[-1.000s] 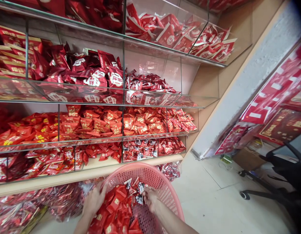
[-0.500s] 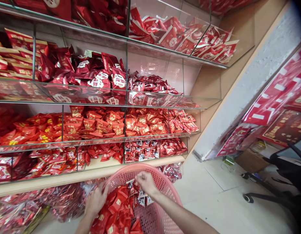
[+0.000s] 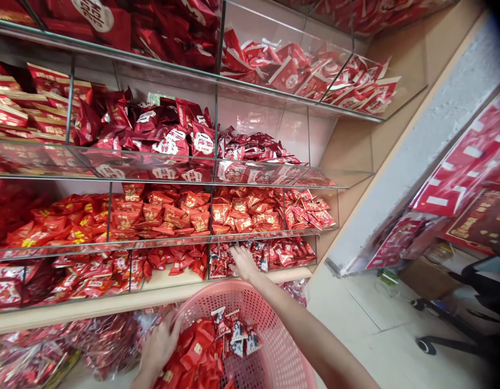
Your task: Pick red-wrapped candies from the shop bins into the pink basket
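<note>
My left hand (image 3: 160, 341) is closed over the left rim of a pink perforated plastic basket (image 3: 288, 346). Inside the basket lies a pile of plain red candy packets (image 3: 195, 346) with gold print. Next to that pile are several small red, black and white printed packets (image 3: 236, 330). My right hand (image 3: 245, 263) reaches past the basket's far rim into a bottom shelf compartment, fingers stretched out over similar printed packets (image 3: 221, 261). Its fingertips are partly hidden among them, and I see nothing held there.
Glass-fronted shelves (image 3: 153, 243) rise ahead, their dividers separating many red packets. Bagged goods (image 3: 108, 340) lie on the floor under the lowest shelf. To the right stand a grey wall edge (image 3: 379, 178) and a wheeled black chair (image 3: 448, 329).
My right hand has moved from above the basket, where its fingers were closed, forward to the bottom shelf compartment. My left hand stays at the basket rim. The view has shifted slightly.
</note>
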A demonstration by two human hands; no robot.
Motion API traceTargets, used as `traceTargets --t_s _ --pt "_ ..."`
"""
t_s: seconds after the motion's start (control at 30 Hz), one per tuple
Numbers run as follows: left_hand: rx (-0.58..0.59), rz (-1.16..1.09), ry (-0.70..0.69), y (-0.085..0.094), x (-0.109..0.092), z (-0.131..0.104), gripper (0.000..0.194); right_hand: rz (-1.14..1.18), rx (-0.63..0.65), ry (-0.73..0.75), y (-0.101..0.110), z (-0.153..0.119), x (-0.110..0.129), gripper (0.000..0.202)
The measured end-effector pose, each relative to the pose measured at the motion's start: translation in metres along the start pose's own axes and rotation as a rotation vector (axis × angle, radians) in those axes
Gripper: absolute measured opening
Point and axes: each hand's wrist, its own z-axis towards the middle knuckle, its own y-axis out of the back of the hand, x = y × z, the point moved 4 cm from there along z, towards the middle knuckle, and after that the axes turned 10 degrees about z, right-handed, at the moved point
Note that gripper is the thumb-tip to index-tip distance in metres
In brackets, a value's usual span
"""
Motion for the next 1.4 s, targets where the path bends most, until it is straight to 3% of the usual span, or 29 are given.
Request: traceTargets --t_s 0.27,0.63,0.83,0.97,1.13,1.4 --pt "-0.032 0.021 -0.005 -0.003 0.003 0.001 0.051 -0.019 0.016 -0.110 0.000 0.013 -0.010 0.038" --pt "-0.027 0.021 0.003 -0.005 0.003 0.001 0.052 -0.012 0.136 -0.093 0.008 0.021 -0.008 0.036" --pt "-0.010 0.023 0.010 -0.001 0.000 0.000 0.050 0.001 0.170 -0.106 0.003 0.021 -0.002 0.046" --pt "0.000 0.020 0.017 0.001 -0.001 -0.003 0.051 -0.010 0.148 -0.121 -0.002 0.018 -0.001 0.050" --pt "-0.001 0.014 0.005 -0.003 0.003 0.001 0.052 0.038 0.102 -0.103 -0.004 0.013 -0.006 0.038" --pt "-0.012 0.029 -0.013 -0.005 0.003 0.003 0.052 0.172 -0.064 -0.075 -0.002 0.010 -0.012 0.025"
